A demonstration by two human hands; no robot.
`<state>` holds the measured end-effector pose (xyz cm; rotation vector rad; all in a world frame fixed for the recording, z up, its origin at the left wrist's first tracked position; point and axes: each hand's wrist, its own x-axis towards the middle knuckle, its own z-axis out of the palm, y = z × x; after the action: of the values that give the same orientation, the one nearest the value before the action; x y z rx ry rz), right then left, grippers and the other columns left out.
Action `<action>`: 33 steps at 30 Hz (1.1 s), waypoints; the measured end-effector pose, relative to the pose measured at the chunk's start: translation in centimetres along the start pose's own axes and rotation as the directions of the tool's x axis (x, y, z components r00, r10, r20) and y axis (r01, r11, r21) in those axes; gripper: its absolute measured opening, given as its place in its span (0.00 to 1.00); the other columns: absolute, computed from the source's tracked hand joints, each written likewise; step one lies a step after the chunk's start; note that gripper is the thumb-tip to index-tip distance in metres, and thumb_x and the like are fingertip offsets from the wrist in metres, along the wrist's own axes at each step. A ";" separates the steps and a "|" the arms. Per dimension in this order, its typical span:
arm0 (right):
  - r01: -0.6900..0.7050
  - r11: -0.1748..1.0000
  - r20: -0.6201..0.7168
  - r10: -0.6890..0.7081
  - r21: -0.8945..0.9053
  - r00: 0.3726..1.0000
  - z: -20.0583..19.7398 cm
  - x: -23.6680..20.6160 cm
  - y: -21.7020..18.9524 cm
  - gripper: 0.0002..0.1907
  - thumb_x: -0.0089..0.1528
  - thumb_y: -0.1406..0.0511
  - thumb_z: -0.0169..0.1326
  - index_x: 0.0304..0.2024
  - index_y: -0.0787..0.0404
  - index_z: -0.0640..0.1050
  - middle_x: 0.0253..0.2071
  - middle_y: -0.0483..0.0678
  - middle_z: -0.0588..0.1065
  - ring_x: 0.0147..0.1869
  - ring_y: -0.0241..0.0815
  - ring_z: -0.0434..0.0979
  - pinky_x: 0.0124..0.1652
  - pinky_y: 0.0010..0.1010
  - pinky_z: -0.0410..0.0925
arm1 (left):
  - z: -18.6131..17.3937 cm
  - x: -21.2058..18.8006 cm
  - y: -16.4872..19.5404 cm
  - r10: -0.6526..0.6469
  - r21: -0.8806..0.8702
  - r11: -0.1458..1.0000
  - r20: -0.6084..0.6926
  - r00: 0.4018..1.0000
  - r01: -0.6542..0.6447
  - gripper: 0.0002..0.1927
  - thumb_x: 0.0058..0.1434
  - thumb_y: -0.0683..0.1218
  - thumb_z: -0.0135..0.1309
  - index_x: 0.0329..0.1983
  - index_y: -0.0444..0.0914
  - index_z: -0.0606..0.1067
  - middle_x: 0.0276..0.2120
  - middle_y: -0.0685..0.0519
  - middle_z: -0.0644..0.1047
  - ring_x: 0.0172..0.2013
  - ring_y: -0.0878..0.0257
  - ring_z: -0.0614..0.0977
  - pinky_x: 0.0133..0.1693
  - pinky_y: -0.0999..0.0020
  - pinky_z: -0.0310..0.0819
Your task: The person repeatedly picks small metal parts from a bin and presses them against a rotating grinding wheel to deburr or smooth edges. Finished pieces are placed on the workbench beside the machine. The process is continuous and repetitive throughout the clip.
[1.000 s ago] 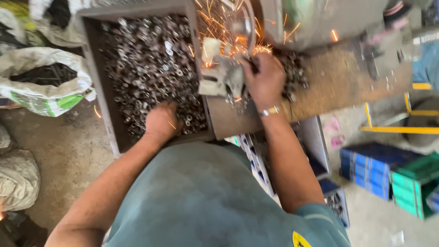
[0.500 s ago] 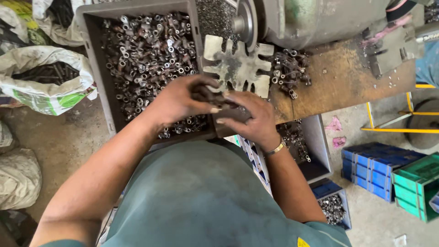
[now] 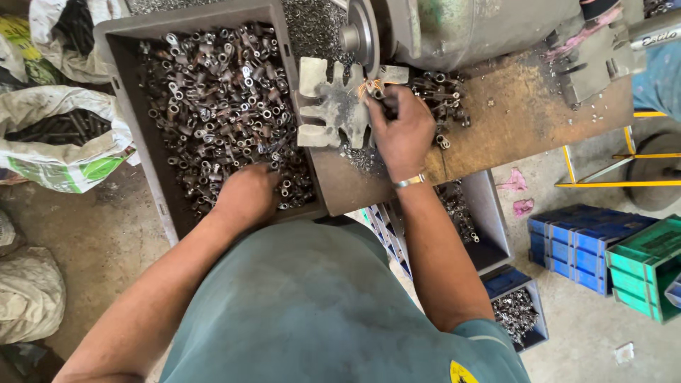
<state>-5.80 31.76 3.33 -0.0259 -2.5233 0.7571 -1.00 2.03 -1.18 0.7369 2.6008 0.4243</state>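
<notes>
Left hand (image 3: 247,195) down in the tray (image 3: 128,113), on the fittings (image 3: 213,99). Right hand (image 3: 401,131) on the surface (image 3: 525,113), well right of the left hand, pinching a small part against the wheel (image 3: 360,35) just behind it. Slotted plate (image 3: 333,103) touching the right hand's left side, between both hands. Motor (image 3: 468,28) behind and right of the right hand. Bin (image 3: 489,234) below the surface, nearer than the right hand. Sack (image 3: 64,138) on the floor, left of the tray. Crates (image 3: 603,245) far right of the right hand.
</notes>
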 end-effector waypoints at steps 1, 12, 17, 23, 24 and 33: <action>0.009 1.000 -0.010 -0.009 -0.017 1.000 0.2 0.1 0.2 0.16 0.58 0.62 0.71 0.40 0.62 0.77 0.36 0.51 0.80 0.39 0.51 0.82 0.42 0.39 0.73 | 1.0 -0.2 -0.6 0.026 0.017 1.000 0.024 0.999 -0.027 0.10 0.55 0.43 0.54 0.40 0.39 0.80 0.38 0.44 0.80 0.44 0.47 0.82 0.45 0.54 0.78; 0.123 0.989 -0.010 -0.125 -0.086 0.992 -0.3 2.3 0.4 0.18 0.58 0.61 0.72 0.39 0.63 0.77 0.36 0.54 0.79 0.38 0.55 0.79 0.40 0.42 0.72 | 2.4 -1.0 -2.4 0.057 0.001 0.998 0.167 0.984 -0.058 0.13 0.59 0.41 0.48 0.44 0.40 0.79 0.42 0.46 0.80 0.48 0.48 0.81 0.49 0.53 0.76; 0.111 0.993 0.067 -0.114 0.046 0.991 0.4 2.1 0.2 0.15 0.59 0.63 0.71 0.40 0.63 0.78 0.36 0.53 0.79 0.38 0.52 0.80 0.40 0.40 0.72 | 2.7 -0.9 -2.2 0.046 -0.043 0.998 0.168 0.985 -0.039 0.14 0.64 0.42 0.45 0.47 0.41 0.79 0.43 0.45 0.79 0.46 0.46 0.81 0.47 0.51 0.76; 0.208 0.978 0.021 -0.208 -0.016 0.978 -2.0 1.6 1.2 0.17 0.58 0.63 0.73 0.40 0.63 0.79 0.37 0.54 0.78 0.41 0.54 0.78 0.42 0.42 0.71 | -0.3 -0.4 -2.3 0.119 0.016 0.992 0.187 0.975 -0.124 0.14 0.53 0.44 0.54 0.43 0.39 0.77 0.44 0.44 0.78 0.47 0.45 0.81 0.48 0.51 0.77; 0.181 0.983 -0.056 -0.182 -0.034 0.982 -3.3 1.0 1.2 0.16 0.60 0.63 0.72 0.41 0.62 0.79 0.39 0.53 0.78 0.43 0.53 0.79 0.44 0.41 0.72 | -1.3 -0.3 -2.4 0.119 -0.033 0.993 0.085 0.989 -0.117 0.16 0.51 0.45 0.57 0.43 0.38 0.77 0.45 0.41 0.78 0.45 0.43 0.81 0.46 0.51 0.77; 0.148 0.929 0.179 -0.219 0.339 0.959 -5.1 -4.4 -5.1 0.26 0.57 0.58 0.71 0.52 0.62 0.78 0.51 0.54 0.79 0.54 0.52 0.81 0.53 0.39 0.74 | -6.1 1.6 2.4 -0.173 -0.980 0.181 0.050 0.984 0.082 0.08 0.65 0.40 0.55 0.44 0.31 0.73 0.36 0.48 0.81 0.35 0.61 0.85 0.39 0.68 0.82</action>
<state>1.06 29.37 7.67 0.4216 -2.5176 1.1355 -3.99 3.80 4.66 -0.0207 1.7170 1.8579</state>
